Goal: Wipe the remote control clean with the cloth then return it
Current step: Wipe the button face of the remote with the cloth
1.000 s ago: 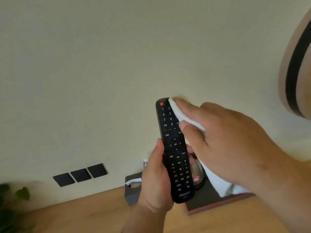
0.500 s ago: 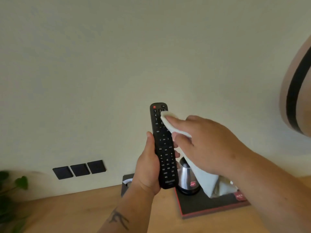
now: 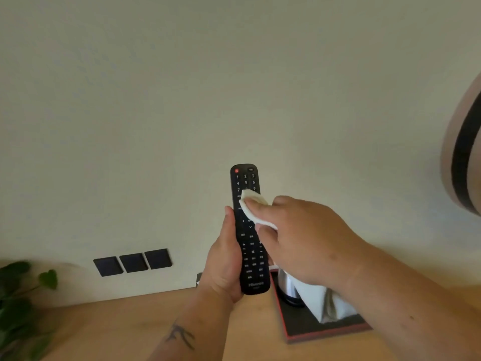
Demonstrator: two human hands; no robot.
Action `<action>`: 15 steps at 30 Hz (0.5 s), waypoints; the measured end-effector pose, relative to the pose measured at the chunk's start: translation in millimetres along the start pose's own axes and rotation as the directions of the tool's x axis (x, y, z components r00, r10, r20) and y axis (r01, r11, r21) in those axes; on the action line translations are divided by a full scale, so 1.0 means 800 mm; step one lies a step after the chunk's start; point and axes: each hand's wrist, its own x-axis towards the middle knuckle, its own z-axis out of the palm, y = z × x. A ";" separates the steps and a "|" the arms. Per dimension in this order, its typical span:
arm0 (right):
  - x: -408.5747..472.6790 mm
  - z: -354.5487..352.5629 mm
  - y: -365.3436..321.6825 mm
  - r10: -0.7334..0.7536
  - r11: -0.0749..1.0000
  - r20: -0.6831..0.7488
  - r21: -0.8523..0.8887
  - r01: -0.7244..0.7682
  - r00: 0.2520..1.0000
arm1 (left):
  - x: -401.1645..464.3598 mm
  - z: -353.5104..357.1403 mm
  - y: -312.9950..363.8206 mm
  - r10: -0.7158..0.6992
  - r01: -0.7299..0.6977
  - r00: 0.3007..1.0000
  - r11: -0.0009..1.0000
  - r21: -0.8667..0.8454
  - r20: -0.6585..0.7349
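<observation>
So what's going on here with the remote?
A person is cleaning it. The left hand holds the black remote upright, buttons facing the camera, above a wooden table. The right hand presses a white cloth against the buttons just below the number keys; the rest of the cloth hangs down under that hand. Behind them a metal kettle stands on a dark tray. The remote has not yet been put back.

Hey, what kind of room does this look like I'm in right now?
Probably a hotel room, though a home is possible. A metal kettle stands on a black, red-edged tray on a wooden counter, three dark wall plates sit just above it, and the left hand holds a TV remote.
</observation>
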 end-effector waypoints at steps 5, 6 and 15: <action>0.021 -0.024 0.003 0.014 0.999 -0.125 0.044 -0.009 0.992 | -0.005 -0.001 0.005 0.061 -0.061 0.998 0.998 0.004 0.035; 0.025 -0.027 0.002 0.007 1.000 -0.158 0.001 -0.007 0.987 | -0.006 0.000 0.006 0.071 -0.071 0.996 0.997 0.003 0.045; 0.014 -0.030 0.002 -0.090 0.986 -0.039 -0.143 0.083 0.995 | -0.020 -0.020 -0.008 0.071 -0.063 0.992 0.995 -0.071 0.107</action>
